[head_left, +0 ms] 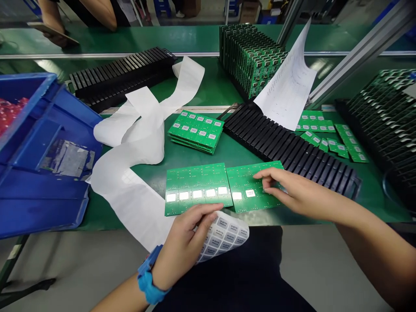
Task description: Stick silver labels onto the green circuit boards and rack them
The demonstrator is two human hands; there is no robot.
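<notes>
Two green circuit board panels lie side by side at the table's near edge. The left panel [196,184] carries a row of white labels. The right panel [243,190] has two labels. My right hand [286,190] rests on the right panel, fingertips pressed down near its labels. My left hand [186,245], with a blue wristband, grips a curled sheet of small printed labels [227,236] just below the left panel.
A long white backing strip [139,143] trails across the green mat. A stack of green boards [196,130] sits behind. Black slotted racks [286,149] [120,78], board-filled racks [250,54], a paper sheet [289,86], loose boards [334,134], a blue bin [35,151]. Another person's arms at far left.
</notes>
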